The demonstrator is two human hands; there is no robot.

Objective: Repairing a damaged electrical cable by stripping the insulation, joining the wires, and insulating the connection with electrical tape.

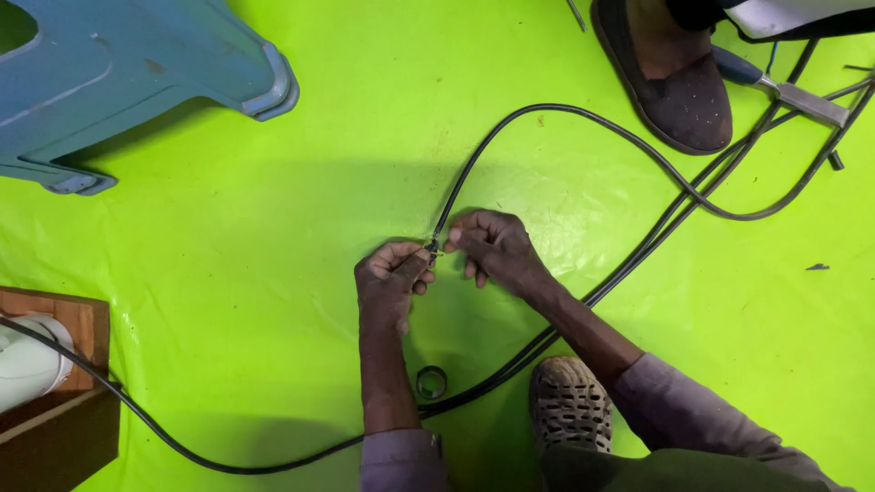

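Left hand: the left hand (390, 276) comes up from the bottom edge on a bare forearm, sleeve pushed back, its fingers pinched around the end of a black cable (456, 196).
Right hand: the right hand (492, 248) reaches in from the lower right, forearm slanting across the floor, fingertips pinching the same cable end from the other side, touching the left hand's fingers.
Cable position: its end sits between the two hands at mid-frame; from there it arcs up and right across the green floor sheet (273, 273).
Hard to make out: the cable tip is mostly covered by fingers; something small and pale shows there, too fine to tell.
Cut off: a blue plastic stool (137, 73) at upper left, a wooden box (64, 401) with a white cylinder at lower left.
Materials: glossy wrinkled sheet; smooth rubbery cables; a small roll of dark tape (431, 382) near the left wrist; perforated clog (570, 401).
Others: another person's dark shoe (679, 82) and pliers (784, 91) at upper right.
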